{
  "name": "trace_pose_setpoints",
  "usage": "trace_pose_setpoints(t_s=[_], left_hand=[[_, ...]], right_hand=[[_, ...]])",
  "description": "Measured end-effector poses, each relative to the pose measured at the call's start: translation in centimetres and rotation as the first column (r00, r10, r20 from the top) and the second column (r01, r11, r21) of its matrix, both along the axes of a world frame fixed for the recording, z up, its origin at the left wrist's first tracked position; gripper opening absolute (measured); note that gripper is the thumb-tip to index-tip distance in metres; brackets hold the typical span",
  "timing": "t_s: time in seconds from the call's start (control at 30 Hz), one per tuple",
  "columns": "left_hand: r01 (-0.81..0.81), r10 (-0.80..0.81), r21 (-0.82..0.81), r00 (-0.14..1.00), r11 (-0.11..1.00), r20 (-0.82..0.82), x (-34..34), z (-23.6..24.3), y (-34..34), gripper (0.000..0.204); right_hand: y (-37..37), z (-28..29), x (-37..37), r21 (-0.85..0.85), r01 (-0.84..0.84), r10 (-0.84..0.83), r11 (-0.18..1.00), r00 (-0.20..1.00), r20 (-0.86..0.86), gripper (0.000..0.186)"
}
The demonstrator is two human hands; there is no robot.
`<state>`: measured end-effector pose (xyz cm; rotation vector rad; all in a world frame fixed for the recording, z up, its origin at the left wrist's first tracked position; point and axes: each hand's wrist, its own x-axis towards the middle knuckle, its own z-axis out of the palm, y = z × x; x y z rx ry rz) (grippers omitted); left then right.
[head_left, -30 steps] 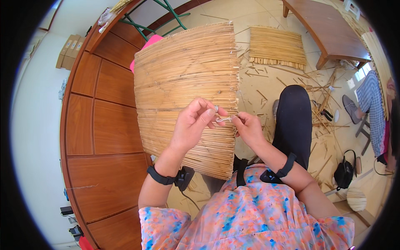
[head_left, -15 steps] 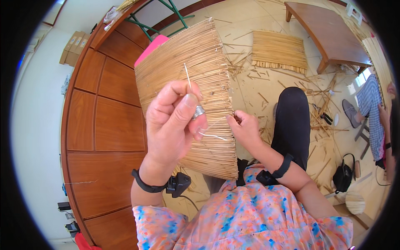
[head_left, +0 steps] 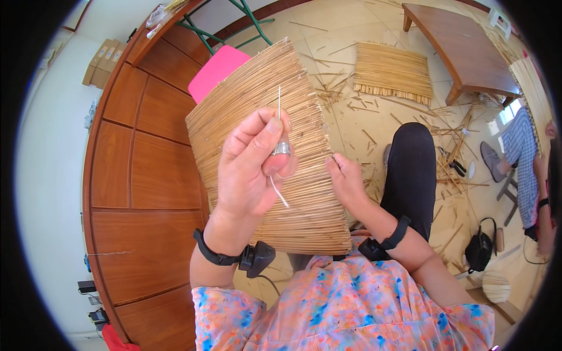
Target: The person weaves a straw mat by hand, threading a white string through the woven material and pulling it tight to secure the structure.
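My left hand is raised above a mat of straw-like stalks, pinching a thin needle that points up between thumb and forefinger. A ridged metal thimble ring sits on one of its fingers. White thread hangs below that hand. At the mat's right edge, my right hand grips the border with the thumb on top; its other fingers are partly hidden. The mat lies slanted before me, its near end close to my lap.
Left stands a wooden cabinet; a pink seat shows behind the mat. Another stalk mat lies on the floor among loose stalks, near a low wooden table. Black-handled cutters and a black bag are rightward. Another person's checked clothing appears far right.
The mat has swung, its near end shifting right and its far end lower, baring more of the pink seat. My left hand has moved slightly right, and the needle now stands more upright.
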<state>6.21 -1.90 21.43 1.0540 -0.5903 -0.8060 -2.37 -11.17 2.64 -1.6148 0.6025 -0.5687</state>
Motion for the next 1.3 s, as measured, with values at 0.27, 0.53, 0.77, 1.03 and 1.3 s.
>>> trace_pose_setpoints(t_s=[0.27, 0.53, 0.77, 1.03, 1.3], left_hand=[[0.080, -0.086, -0.049, 0.989, 0.996, -0.122, -1.0, 0.4, 1.6, 0.012], [0.116, -0.098, -0.229, 0.991, 0.966, 0.090, -1.4, 3.3, 2.5, 0.015], [0.131, -0.105, -0.301, 0.989, 0.945, 0.101, -4.3, 5.1, 1.5, 0.009], [0.239, -0.151, -0.404, 0.960, 0.883, 0.238, -7.9, 5.0, 0.7, 0.013], [0.224, -0.126, -0.369, 0.954, 0.902, 0.271, -8.1, 4.0, 2.2, 0.015]], right_hand=[[-0.9, 0.9, -1.0, -0.047, 0.020, -0.018, 0.999, 0.999, 0.035, 0.024], [-1.1, 6.1, -4.0, -0.174, 0.065, -0.047, 0.983, 0.993, 0.107, 0.023], [-3.3, 11.1, -9.3, -0.221, 0.224, -0.141, 0.949, 0.931, 0.337, 0.025], [-4.9, 15.0, -15.4, -0.208, 0.431, -0.294, 0.878, 0.829, 0.477, 0.028], [-6.5, 17.9, -19.4, -0.020, 0.405, -0.348, 0.914, 0.808, 0.475, 0.028]])
